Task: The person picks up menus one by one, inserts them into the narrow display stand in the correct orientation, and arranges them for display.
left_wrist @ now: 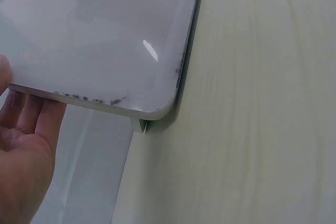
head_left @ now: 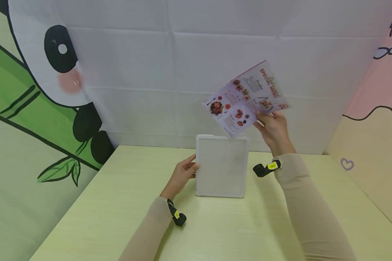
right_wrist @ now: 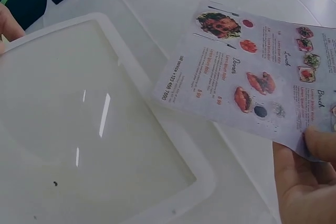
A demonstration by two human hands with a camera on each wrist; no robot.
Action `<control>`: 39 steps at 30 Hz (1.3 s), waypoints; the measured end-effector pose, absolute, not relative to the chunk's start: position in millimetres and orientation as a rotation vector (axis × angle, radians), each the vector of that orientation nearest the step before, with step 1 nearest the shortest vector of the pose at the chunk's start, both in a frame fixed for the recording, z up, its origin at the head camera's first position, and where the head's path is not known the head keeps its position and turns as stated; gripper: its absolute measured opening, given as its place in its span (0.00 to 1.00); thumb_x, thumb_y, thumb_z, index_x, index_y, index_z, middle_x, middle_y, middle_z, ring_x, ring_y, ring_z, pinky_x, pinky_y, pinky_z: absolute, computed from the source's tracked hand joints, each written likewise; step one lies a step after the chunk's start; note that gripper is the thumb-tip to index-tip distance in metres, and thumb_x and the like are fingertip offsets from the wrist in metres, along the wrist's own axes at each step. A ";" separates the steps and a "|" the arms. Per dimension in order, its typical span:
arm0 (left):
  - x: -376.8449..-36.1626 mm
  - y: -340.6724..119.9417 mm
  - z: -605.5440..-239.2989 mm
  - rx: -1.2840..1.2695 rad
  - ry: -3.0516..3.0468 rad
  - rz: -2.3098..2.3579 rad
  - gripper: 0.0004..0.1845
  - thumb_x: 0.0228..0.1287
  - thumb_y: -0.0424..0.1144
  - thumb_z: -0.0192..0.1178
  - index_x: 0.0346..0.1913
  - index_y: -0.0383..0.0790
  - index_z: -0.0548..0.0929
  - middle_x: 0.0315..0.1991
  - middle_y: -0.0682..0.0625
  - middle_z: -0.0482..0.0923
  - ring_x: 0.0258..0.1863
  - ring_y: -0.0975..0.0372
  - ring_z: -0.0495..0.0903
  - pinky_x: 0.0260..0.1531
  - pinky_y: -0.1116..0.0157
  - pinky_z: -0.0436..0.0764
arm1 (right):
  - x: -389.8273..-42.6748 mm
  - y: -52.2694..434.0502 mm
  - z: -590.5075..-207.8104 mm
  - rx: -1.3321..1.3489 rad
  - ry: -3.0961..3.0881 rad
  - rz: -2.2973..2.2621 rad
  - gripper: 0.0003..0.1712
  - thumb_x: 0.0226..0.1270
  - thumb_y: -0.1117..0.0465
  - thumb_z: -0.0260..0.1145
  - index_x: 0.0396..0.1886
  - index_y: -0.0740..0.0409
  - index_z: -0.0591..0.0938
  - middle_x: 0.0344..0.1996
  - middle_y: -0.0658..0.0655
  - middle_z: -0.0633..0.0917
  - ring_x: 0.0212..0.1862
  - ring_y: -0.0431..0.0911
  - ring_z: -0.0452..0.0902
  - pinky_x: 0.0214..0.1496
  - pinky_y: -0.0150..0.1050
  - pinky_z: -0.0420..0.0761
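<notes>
A white-framed display stand (head_left: 221,168) with a clear front stands upright on the table. My left hand (head_left: 180,175) grips its left edge, thumb on the front and fingers behind, as the left wrist view also shows. Dark scuffs mark the border of the stand (left_wrist: 105,51) there. Above and to the right, my right hand (head_left: 274,128) pinches a printed menu sheet (head_left: 245,98) by its lower edge. The sheet is tilted, its printed side with food pictures facing me. In the right wrist view a corner of the menu (right_wrist: 247,72) overlaps the stand's frame (right_wrist: 157,114).
The pale yellow table (head_left: 117,217) reaches back to a white cloth backdrop (head_left: 134,72). Printed cartoon panels stand at the left (head_left: 19,145) and right (head_left: 375,145). Each wrist carries a small black camera on a strap.
</notes>
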State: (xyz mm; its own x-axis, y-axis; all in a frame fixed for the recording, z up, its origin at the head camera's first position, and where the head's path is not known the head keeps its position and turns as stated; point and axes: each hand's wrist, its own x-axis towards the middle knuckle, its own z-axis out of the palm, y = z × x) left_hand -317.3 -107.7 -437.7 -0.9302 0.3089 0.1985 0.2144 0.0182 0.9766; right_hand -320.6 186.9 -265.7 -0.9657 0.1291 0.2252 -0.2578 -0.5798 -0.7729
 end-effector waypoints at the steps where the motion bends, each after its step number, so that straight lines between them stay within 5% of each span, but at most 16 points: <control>1: -317.0 -107.8 -437.5 0.562 2.191 2.076 0.32 0.66 0.46 0.58 0.72 0.49 0.65 0.55 0.37 0.79 0.47 0.55 0.83 0.47 0.57 0.84 | -321.0 185.7 -265.8 0.206 -1.315 2.599 0.19 0.61 0.76 0.64 0.51 0.57 0.81 0.42 0.53 0.85 0.39 0.45 0.83 0.41 0.36 0.85; 6: -316.8 -107.7 -437.5 0.562 2.187 2.078 0.32 0.66 0.45 0.58 0.72 0.49 0.65 0.55 0.37 0.79 0.48 0.55 0.83 0.48 0.57 0.84 | -322.5 180.5 -264.6 0.183 -1.335 2.576 0.22 0.63 0.74 0.63 0.56 0.58 0.78 0.45 0.53 0.83 0.42 0.45 0.83 0.43 0.36 0.85; 39: -313.8 -107.2 -434.6 0.537 2.190 2.072 0.32 0.66 0.47 0.58 0.72 0.49 0.64 0.56 0.38 0.78 0.50 0.54 0.82 0.49 0.57 0.83 | -327.8 170.1 -265.3 0.133 -1.339 2.596 0.19 0.64 0.72 0.63 0.54 0.56 0.79 0.48 0.52 0.81 0.44 0.44 0.82 0.42 0.38 0.85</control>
